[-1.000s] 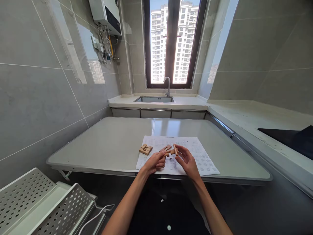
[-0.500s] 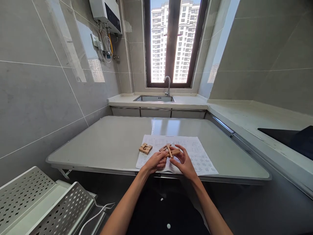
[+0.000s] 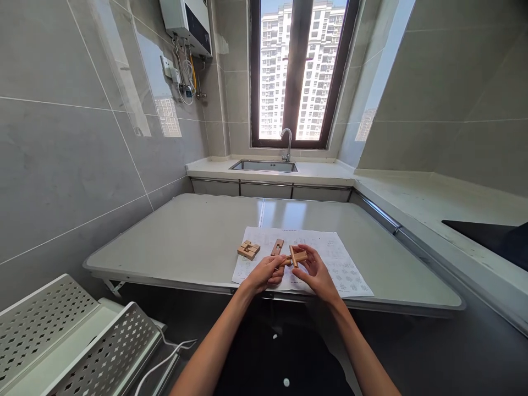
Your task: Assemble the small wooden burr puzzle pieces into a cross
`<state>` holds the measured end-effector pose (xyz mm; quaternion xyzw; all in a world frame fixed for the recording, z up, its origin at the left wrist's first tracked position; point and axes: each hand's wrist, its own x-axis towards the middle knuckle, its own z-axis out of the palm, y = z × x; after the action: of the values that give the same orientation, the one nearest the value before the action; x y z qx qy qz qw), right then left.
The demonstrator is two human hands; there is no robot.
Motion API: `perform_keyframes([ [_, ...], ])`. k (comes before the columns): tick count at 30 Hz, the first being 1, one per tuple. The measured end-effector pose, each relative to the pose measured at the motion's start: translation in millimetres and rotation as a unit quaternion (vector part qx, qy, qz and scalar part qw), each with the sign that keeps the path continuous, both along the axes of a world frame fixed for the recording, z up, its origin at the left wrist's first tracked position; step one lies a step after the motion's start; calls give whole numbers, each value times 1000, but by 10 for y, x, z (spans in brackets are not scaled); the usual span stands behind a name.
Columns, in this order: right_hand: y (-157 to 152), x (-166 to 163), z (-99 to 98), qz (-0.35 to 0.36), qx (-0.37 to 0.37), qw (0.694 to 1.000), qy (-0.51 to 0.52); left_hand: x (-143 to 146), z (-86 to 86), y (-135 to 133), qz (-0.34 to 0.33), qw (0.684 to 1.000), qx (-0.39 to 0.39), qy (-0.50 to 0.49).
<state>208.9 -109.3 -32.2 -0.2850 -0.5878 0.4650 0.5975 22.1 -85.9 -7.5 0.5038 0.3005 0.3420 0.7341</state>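
Observation:
Both my hands hold a small cross of two notched wooden sticks (image 3: 293, 257) just above a printed paper sheet (image 3: 330, 258). My left hand (image 3: 264, 273) pinches its left end, fingers closed. On the right end my right hand (image 3: 315, 272) has its fingers curled. A single loose wooden stick (image 3: 277, 247) lies on the sheet just beyond my hands. To the left, at the sheet's edge, sits a small cluster of joined wooden pieces (image 3: 248, 249).
The sheet lies on a pale grey table (image 3: 185, 242) near its front edge. A sink with a tap (image 3: 264, 165) stands under the window. A dark cooktop (image 3: 490, 236) is at right; a white perforated rack (image 3: 74, 341) and a cable at lower left.
The upright stick in my right hand has been crossed with the one in my left, and both hands have dropped slightly. The camera has shifted a little.

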Motion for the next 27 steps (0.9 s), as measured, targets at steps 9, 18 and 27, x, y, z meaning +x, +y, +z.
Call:
perform_keyframes([
  [9, 62, 58, 60, 32, -2, 999, -22, 20, 15, -1, 1, 1000, -19, -17],
  [18, 37, 86, 82, 88, -42, 995, 14, 19, -4, -7, 3, 1000, -1, -15],
  [27, 44, 113, 97, 88, -37, 995, 11, 9, -23, 4, 2, 1000, 13, -16],
])
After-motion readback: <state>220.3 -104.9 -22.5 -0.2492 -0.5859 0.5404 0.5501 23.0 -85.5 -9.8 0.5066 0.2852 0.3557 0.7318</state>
